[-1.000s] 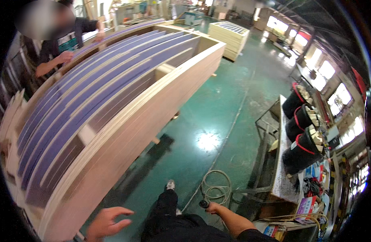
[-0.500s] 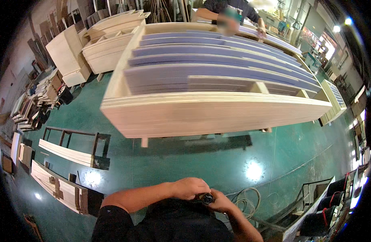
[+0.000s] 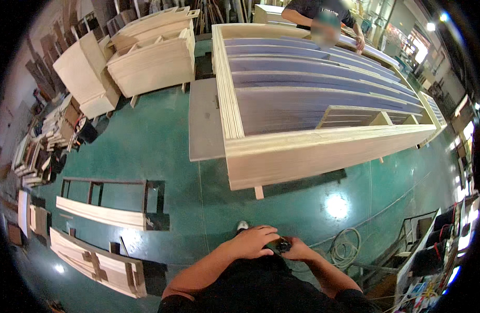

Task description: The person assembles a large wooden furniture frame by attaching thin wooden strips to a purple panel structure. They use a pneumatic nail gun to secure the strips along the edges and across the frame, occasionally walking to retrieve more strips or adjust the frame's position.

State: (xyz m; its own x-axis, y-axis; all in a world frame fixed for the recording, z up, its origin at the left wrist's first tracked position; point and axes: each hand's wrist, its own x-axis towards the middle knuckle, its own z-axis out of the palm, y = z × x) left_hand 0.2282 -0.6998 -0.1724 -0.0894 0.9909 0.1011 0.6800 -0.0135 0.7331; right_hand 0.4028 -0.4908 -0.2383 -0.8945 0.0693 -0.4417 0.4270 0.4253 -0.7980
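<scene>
In front of my body, my right hand [image 3: 299, 250] is closed around a small dark object [image 3: 283, 244] with a rounded, shiny end; its kind cannot be made out. My left hand [image 3: 254, 242] is beside it, back upward, fingers stretched out and slightly apart. Its fingertips come close to the dark object, and I cannot tell whether they touch it. Ahead stands a large, long pale wooden frame [image 3: 323, 154] with layered edges, lined with several purple-grey panels [image 3: 328, 81] set in rows.
Another person [image 3: 323, 15] leans over the frame's far side. A grey board [image 3: 206, 120] is by its left end. Pale wooden cabinets [image 3: 151, 65] stand far left. Dark metal racks with boards [image 3: 101, 211] lie left. A coiled hose [image 3: 345, 246] rests on the green floor at right.
My view has shifted, so the frame appears farther right. My left hand has come off the dark object and its fingers have spread. The right hand keeps its hold.
</scene>
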